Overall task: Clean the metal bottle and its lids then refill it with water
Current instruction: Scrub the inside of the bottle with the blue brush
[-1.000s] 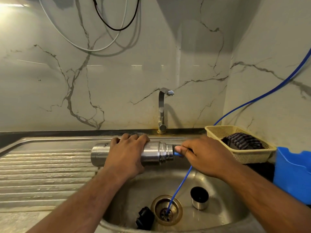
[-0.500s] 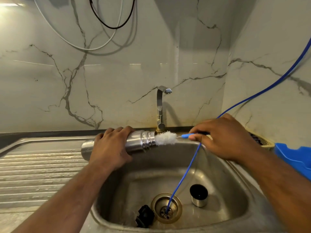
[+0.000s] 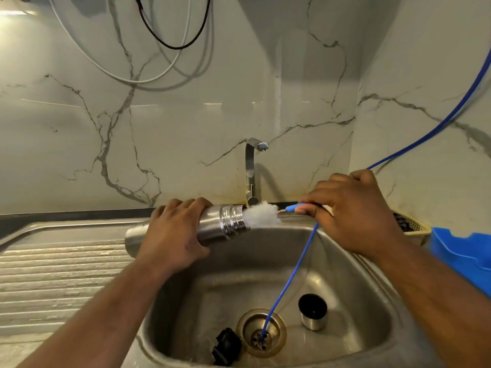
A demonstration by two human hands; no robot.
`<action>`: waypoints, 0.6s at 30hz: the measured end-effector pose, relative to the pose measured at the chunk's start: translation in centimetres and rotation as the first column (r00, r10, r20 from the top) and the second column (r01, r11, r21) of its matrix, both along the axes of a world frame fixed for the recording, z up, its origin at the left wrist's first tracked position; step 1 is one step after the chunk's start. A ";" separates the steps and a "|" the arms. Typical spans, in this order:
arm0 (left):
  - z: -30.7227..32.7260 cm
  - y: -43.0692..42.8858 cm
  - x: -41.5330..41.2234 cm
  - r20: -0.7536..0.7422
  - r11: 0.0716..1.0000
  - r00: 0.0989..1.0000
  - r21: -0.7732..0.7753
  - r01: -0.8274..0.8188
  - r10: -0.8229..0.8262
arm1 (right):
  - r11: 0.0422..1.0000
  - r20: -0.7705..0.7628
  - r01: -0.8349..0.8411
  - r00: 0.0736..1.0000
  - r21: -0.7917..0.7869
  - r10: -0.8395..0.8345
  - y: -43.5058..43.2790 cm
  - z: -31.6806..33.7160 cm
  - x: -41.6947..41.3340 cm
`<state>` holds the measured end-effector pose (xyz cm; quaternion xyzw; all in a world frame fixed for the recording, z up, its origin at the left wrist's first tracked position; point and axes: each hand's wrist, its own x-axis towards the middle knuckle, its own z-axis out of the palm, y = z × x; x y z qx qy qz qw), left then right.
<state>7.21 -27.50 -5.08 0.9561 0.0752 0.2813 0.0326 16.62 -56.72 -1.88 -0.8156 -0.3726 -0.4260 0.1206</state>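
Note:
My left hand (image 3: 174, 235) grips the metal bottle (image 3: 223, 223) sideways over the sink, its mouth pointing right. A white bottle brush (image 3: 261, 215) sticks out of that mouth, most of its bristles showing. My right hand (image 3: 353, 211) pinches the brush's blue handle (image 3: 293, 207). On the sink floor stand a steel cup lid (image 3: 313, 313) with its dark inside facing up, and a black inner lid (image 3: 225, 346) near the front wall.
A thin blue hose (image 3: 289, 272) runs from the right wall, under my right hand, into the drain (image 3: 261, 333). The tap (image 3: 251, 171) stands behind the basin (image 3: 345, 264). A ribbed drainboard (image 3: 61, 272) lies left; a yellow basket (image 3: 410, 225) and blue tub (image 3: 462, 251) sit right.
The brush has been pulled out of the bottle to the right, so its bristles now show. Both hands and the bottle rose toward the back rim of the sink.

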 end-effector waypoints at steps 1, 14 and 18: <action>0.1 -0.7 0.0 -0.013 1.000 1.000 0.005 0.027 -0.027 | 1.000 0.013 -0.029 0.999 -0.007 0.030 0.9 -0.3 -0.7; -0.8 -1.4 0.0 -0.119 0.970 0.976 -0.187 0.157 -0.181 | 0.990 0.262 -0.132 0.958 0.039 0.118 1.5 -0.3 -2.2; -0.4 -2.9 -0.1 -0.037 0.990 0.990 -0.035 0.136 -0.138 | 0.999 0.195 -0.036 0.980 0.025 0.030 2.0 -1.1 -1.6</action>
